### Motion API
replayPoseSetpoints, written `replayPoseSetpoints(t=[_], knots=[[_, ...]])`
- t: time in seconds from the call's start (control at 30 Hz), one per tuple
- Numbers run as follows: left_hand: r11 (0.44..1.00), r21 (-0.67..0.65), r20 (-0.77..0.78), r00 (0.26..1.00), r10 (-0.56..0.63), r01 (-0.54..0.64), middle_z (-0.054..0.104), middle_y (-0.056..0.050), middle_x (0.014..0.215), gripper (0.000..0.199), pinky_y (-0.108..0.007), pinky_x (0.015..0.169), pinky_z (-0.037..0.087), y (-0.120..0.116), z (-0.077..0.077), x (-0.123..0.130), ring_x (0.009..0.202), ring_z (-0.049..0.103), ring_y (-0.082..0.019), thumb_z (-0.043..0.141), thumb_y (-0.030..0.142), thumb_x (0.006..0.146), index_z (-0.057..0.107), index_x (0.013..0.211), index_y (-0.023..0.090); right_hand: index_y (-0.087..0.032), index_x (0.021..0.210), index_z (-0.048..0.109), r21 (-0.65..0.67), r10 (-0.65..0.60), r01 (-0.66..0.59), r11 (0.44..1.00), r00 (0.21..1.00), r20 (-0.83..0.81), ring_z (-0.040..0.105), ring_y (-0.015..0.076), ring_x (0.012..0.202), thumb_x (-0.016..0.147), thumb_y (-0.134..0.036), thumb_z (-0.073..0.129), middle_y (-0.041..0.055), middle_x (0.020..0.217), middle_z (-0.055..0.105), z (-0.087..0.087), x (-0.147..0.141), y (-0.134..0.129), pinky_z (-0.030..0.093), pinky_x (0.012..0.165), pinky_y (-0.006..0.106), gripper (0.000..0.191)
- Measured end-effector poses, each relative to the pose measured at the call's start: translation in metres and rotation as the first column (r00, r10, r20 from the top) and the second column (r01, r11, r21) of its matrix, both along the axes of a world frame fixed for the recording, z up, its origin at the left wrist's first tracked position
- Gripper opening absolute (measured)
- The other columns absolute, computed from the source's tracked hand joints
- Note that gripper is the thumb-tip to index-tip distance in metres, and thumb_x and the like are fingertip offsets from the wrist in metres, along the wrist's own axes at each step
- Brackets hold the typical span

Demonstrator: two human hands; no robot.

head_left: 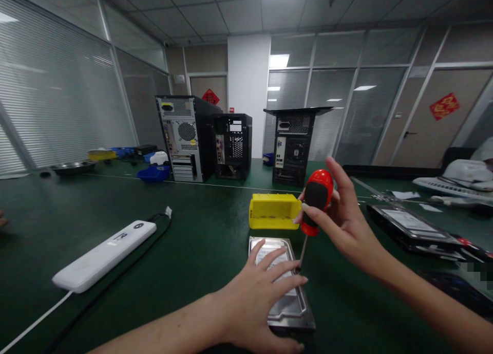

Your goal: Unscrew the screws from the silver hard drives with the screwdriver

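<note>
A silver hard drive (290, 313) lies flat on the green table in front of me. Across its top rests my left hand (262, 287), fingers spread and laid flat, covering much of its label. My right hand (339, 215) grips a screwdriver (316, 200) with a red and black handle, thumb and fingers around it and the index finger raised. The screwdriver leans slightly, its thin shaft pointing down to the drive's right edge near my left fingertips. Whether the tip sits in a screw is too small to tell. Just behind the drive is a yellow bin (274, 212), its open side facing me.
A white power strip (106, 256) with cables lies at left. Computer cases (185, 138) stand at the back, another case (292, 146) right of them. A blue bin (153, 173) is behind left. More drives (412, 223) lie at right. Someone's fingers (3, 220) show at the left edge.
</note>
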State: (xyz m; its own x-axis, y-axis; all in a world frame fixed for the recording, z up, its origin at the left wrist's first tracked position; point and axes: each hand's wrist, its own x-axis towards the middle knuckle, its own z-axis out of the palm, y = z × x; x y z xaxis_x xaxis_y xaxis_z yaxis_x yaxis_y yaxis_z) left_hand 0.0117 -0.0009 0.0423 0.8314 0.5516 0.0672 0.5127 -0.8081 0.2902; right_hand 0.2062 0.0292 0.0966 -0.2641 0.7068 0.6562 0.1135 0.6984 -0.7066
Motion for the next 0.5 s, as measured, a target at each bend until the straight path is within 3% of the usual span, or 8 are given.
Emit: replayPoseSetpoints(t=[0.17, 0.27, 0.33, 0.5], knots=[[1.000, 0.005, 0.031, 1.000, 0.004, -0.004, 0.030, -0.005, 0.148, 0.077, -0.062, 0.107, -0.004, -0.001, 0.000, 0.000, 0.137, 0.016, -0.036, 0.052, 0.064, 0.075, 0.031, 0.140, 0.029, -0.038, 0.128, 0.034, 0.023, -0.045, 0.044, 0.999, 0.999, 0.031, 0.063, 0.0139, 0.073, 0.083, -0.031, 0.059, 0.0020, 0.105, 0.051, 0.010, 0.001, 0.000, 0.057, 0.067, 0.031, 0.051], [1.000, 0.002, 0.048, 0.999, 0.013, -0.013, 0.032, -0.005, 0.147, 0.076, -0.061, 0.108, -0.004, -0.001, -0.002, 0.000, 0.137, 0.018, -0.036, 0.052, 0.064, 0.074, 0.032, 0.139, 0.029, -0.033, 0.121, 0.040, -0.021, 0.002, -0.002, 1.000, 1.000, -0.006, 0.062, 0.0137, 0.077, 0.090, -0.036, 0.046, 0.0027, 0.107, 0.052, 0.019, 0.002, 0.001, 0.055, 0.073, 0.032, 0.031], [1.000, -0.002, 0.048, 0.999, 0.021, -0.021, 0.032, -0.004, 0.147, 0.076, -0.061, 0.108, -0.004, -0.001, -0.003, 0.000, 0.136, 0.019, -0.036, 0.052, 0.065, 0.074, 0.033, 0.139, 0.030, -0.031, 0.121, 0.041, -0.046, 0.007, -0.007, 0.999, 1.000, -0.017, 0.062, 0.0144, 0.082, 0.092, -0.038, 0.041, 0.0037, 0.107, 0.053, 0.022, 0.003, 0.004, 0.053, 0.075, 0.032, 0.030], [0.999, -0.005, 0.026, 0.998, 0.049, -0.049, 0.029, -0.003, 0.148, 0.076, -0.062, 0.107, -0.004, -0.001, -0.002, 0.002, 0.136, 0.020, -0.037, 0.053, 0.065, 0.074, 0.033, 0.139, 0.031, -0.028, 0.119, 0.046, -0.055, -0.043, 0.040, 0.998, 0.998, -0.055, 0.058, 0.0151, 0.087, 0.086, -0.037, 0.054, 0.0022, 0.100, 0.053, 0.021, 0.005, 0.015, 0.052, 0.074, 0.029, 0.036]])
